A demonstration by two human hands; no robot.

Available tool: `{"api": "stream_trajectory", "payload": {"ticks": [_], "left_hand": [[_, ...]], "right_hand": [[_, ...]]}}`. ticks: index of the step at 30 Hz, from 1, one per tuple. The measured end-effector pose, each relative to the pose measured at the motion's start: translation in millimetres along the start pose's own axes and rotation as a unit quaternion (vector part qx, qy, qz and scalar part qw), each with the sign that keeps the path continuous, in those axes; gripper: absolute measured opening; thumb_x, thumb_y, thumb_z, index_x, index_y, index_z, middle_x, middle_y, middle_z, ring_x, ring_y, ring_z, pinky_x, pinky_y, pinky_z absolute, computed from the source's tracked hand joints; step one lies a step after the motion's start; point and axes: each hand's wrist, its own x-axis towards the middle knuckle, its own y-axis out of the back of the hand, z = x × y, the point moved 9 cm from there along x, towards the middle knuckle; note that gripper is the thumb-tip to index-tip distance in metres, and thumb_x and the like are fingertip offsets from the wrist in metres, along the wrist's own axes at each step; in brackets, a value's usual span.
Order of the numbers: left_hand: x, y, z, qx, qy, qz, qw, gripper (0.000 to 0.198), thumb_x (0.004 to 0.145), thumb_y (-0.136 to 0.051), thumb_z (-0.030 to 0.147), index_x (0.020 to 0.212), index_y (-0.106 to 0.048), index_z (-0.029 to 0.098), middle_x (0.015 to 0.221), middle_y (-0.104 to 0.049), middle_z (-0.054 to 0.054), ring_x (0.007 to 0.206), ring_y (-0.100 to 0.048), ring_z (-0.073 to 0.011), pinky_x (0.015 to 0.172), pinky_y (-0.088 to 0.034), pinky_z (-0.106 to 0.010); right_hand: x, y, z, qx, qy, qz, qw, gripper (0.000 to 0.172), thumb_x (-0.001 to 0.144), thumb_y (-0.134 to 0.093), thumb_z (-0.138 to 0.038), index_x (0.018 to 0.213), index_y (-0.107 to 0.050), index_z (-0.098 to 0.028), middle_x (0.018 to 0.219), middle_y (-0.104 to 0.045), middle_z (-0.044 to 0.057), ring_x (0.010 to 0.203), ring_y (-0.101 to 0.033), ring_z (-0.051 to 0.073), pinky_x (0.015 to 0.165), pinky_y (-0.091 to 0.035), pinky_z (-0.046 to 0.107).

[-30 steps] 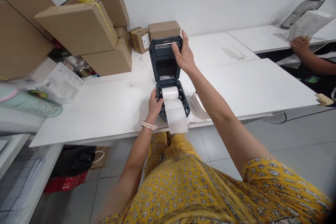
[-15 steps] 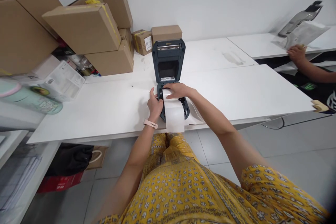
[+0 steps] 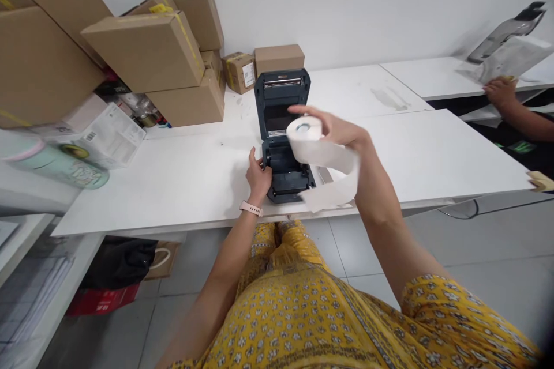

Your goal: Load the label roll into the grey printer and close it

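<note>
A dark label printer (image 3: 289,183) stands at the table's front edge with its lid (image 3: 283,95) tipped up and back, baring the hollow inside. My left hand (image 3: 258,177) grips the printer's left side, thumb over the rim. Above the printer's right half, my right hand (image 3: 341,128) holds a roll of white labels (image 3: 309,143), out of the printer. From the roll a loose strip loops round to the right, below my wrist, and its end hangs near the printer's front right corner. The fingertips behind the roll are partly hidden.
Cardboard boxes (image 3: 142,57) are stacked at the back left, beside a white carton (image 3: 115,138) and a mint-green bottle (image 3: 64,167). At the far right another person's hand (image 3: 500,92) touches a pale packet (image 3: 515,57) near a grey bottle (image 3: 497,34).
My right hand has lifted the label roll out of the printer, up and to the right, the strip trailing. My left hand stays on the printer's side.
</note>
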Motion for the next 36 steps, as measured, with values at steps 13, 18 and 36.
{"api": "stream_trajectory", "payload": {"ticks": [13,18,36], "left_hand": [[2.5,-0.6,-5.9,-0.032,0.0,0.009,0.999,0.078,0.078,-0.065,0.009,0.152,-0.049,0.029,0.128,-0.077,-0.008,0.112,-0.074,-0.0262,0.111,-0.049,-0.046],[1.8,-0.5,-5.0,-0.025,0.002,0.008,1.0,0.078,0.078,-0.064,0.008,0.152,-0.049,0.026,0.13,-0.076,-0.009,0.111,-0.074,-0.0262,0.11,-0.05,-0.046],[1.9,-0.8,-5.6,-0.045,-0.001,0.013,0.999,0.074,0.078,-0.063,0.007,0.148,-0.054,0.028,0.127,-0.077,-0.007,0.118,-0.072,-0.0269,0.112,-0.049,-0.045]], "right_hand": [[-27.2,85.0,134.9,-0.011,-0.082,0.296,0.952,0.114,0.066,-0.088,-0.05,0.162,-0.034,-0.021,0.136,-0.065,0.02,0.12,-0.068,0.035,0.102,-0.054,0.061],[-28.8,60.4,165.6,-0.028,-0.16,0.289,0.944,0.108,0.067,-0.081,-0.038,0.161,-0.033,-0.016,0.145,-0.058,0.024,0.118,-0.066,0.031,0.096,-0.06,0.05],[-133.3,-17.9,169.4,0.145,-0.235,0.235,0.932,0.058,0.062,-0.085,-0.038,0.117,-0.07,-0.025,0.109,-0.079,0.006,0.087,-0.073,0.023,0.077,-0.06,0.038]]}}
